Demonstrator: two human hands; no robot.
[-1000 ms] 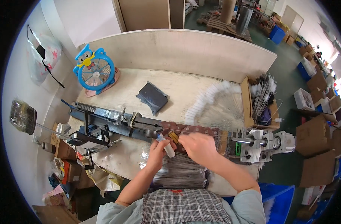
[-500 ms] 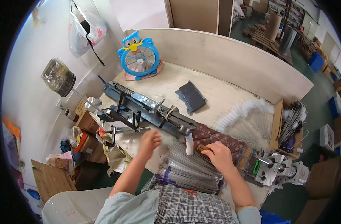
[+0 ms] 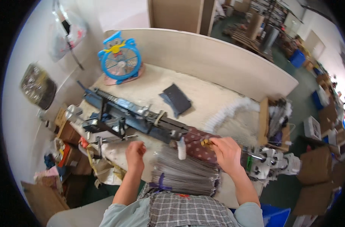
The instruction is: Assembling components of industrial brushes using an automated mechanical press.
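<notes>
My right hand (image 3: 227,153) is closed around a small brass-yellow piece (image 3: 206,142), held above a brown polka-dotted cloth (image 3: 195,145). My left hand (image 3: 135,156) hovers over the bench with curled fingers, beside the black metal frame with a crank (image 3: 104,128); whether anything is in it is hidden. Between my hands, a white-wrapped handle (image 3: 181,149) sticks out at the end of a long metal rail fixture (image 3: 142,117). A thick bundle of thin metal wires (image 3: 184,172), tied with purple ribbon (image 3: 161,183), lies close to my body.
A clamp-like metal chuck device (image 3: 274,162) stands at the bench's right end. Behind it are a fan of white-tipped wires (image 3: 233,117) and a carton of wires (image 3: 263,121). A blue cartoon fan (image 3: 121,64) and a dark flat pad (image 3: 176,99) sit farther back.
The whole view has swung right. My right hand, still holding the brass-yellow piece, has moved right, away from the white handle. My left hand has shifted slightly left and nearer to me.
</notes>
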